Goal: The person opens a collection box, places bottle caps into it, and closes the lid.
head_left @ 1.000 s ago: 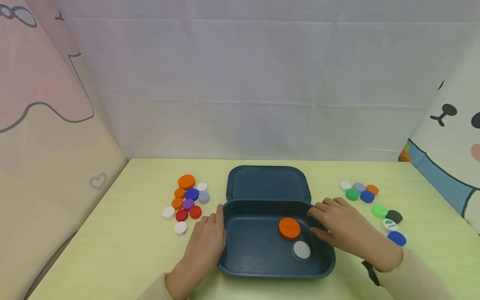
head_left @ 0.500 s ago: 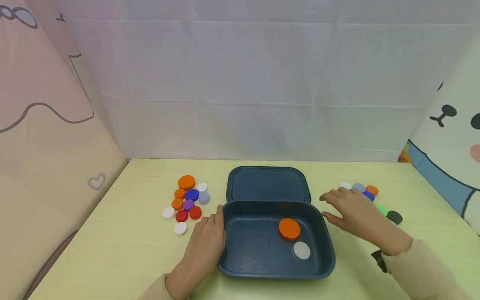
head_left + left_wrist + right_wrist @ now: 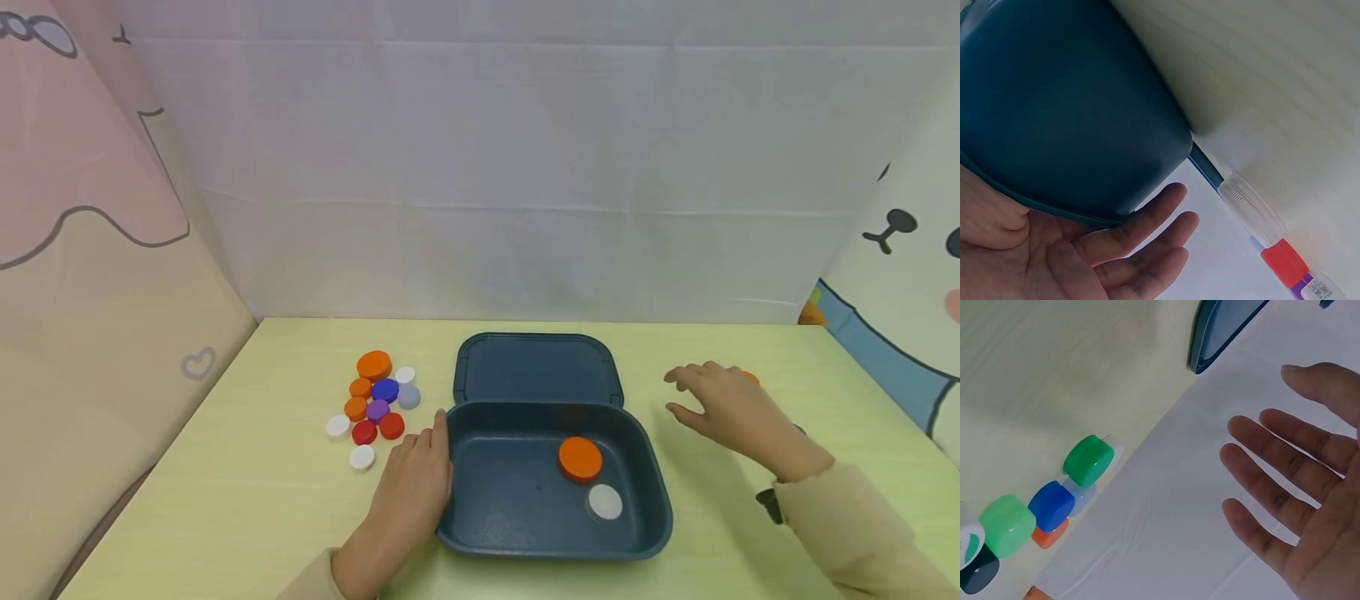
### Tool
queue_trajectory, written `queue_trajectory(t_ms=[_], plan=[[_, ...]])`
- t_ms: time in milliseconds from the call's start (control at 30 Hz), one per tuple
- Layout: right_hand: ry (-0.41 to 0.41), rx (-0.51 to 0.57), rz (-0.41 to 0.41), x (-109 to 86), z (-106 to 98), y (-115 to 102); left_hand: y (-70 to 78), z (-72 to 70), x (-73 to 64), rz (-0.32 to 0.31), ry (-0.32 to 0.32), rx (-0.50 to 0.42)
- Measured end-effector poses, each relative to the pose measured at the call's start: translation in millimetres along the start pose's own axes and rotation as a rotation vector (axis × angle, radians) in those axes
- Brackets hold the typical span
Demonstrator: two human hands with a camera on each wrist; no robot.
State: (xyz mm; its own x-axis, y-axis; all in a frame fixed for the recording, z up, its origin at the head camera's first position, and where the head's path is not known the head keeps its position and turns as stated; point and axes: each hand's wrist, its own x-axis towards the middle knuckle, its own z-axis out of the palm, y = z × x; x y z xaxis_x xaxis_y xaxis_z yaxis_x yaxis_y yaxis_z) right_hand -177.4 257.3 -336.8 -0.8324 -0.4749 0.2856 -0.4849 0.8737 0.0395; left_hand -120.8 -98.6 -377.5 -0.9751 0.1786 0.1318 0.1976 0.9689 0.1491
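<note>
A dark blue plastic box (image 3: 502,492) stands in front of the person, holding an orange bottle cap (image 3: 580,460) and a white bottle cap (image 3: 603,502). The left hand (image 3: 412,483) rests against the box's left side, its fingers fairly straight along the rim; the left wrist view has them beside the box wall. To the right of the box, the right hand (image 3: 731,412) is raised over a group of bottle caps, fingers spread with nothing between them. It hides most of that group in the head view. The right wrist view shows a green cap (image 3: 1088,461), a blue cap (image 3: 1052,506) and a light green cap (image 3: 1008,526).
The box's flat lid (image 3: 536,367) lies right behind it. Left of the box is a cluster of caps, among them a large orange cap (image 3: 374,365), a purple cap (image 3: 377,411) and a red cap (image 3: 392,426). A pale cloth (image 3: 525,183) hangs along the table's back.
The right hand has left the inside right of the box and moved right, over the right-hand caps. The left hand and the two caps in the box stay put.
</note>
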Motion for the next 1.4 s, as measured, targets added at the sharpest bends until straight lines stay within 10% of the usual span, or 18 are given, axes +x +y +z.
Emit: queue_trajectory(t_ms=[1400], plan=[[-0.206,0.026,0.201,-0.9,33,69,0.9,0.5,-0.7,0.012,0.020,0.017]])
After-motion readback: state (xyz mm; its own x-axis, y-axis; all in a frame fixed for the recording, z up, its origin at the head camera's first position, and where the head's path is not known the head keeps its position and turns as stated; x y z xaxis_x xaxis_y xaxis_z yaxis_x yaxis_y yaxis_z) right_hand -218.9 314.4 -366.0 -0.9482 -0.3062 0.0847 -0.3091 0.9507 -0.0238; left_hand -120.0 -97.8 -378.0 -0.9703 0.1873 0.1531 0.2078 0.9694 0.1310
